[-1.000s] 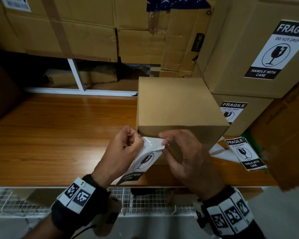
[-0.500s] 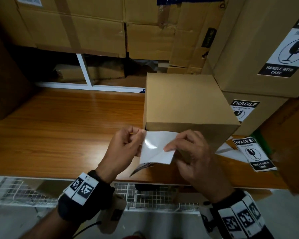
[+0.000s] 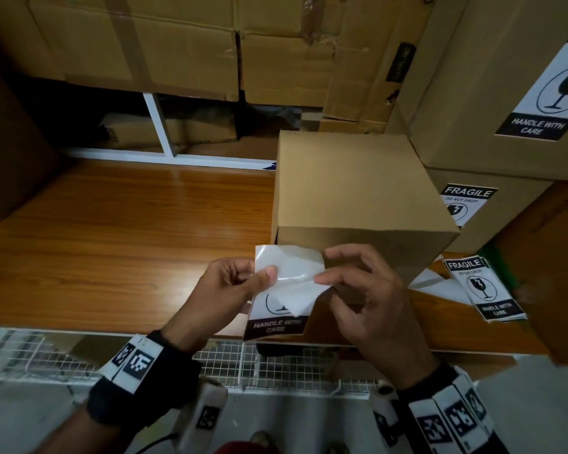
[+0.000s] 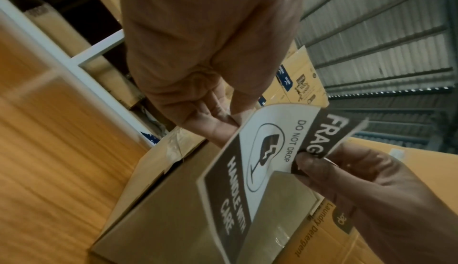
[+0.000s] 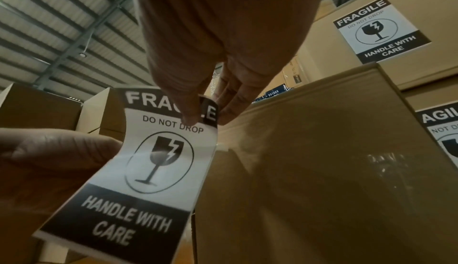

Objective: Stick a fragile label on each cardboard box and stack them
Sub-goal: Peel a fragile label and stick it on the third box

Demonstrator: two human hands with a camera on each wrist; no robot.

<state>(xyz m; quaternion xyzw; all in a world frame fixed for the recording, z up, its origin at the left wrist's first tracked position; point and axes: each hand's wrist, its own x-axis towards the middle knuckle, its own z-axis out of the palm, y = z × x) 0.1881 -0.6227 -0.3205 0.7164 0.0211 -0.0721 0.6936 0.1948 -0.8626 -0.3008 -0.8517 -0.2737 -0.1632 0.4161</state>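
Observation:
I hold a black-and-white fragile label (image 3: 277,326) in both hands, just in front of a plain cardboard box (image 3: 358,191) on the wooden table (image 3: 128,240). My left hand (image 3: 259,273) pinches its upper left edge. My right hand (image 3: 325,270) pinches the top right corner, where a glossy white layer (image 3: 289,273) folds over towards me. In the right wrist view the label (image 5: 151,160) shows its printed face, with my right hand's fingertips (image 5: 190,117) on the word FRAGILE. The left wrist view shows the same label (image 4: 262,156) bent above the box (image 4: 173,219).
Two labelled boxes stand stacked at the right, the upper one (image 3: 492,93) on the lower (image 3: 512,221). A small pile of spare labels (image 3: 482,290) lies on the table beside the plain box. Large cartons (image 3: 177,44) line the back. A wire rack (image 3: 276,365) runs under the table's front edge.
The label's top has folded over towards me, so more of the white layer shows. Both hands have kept their pinch and stayed in front of the box.

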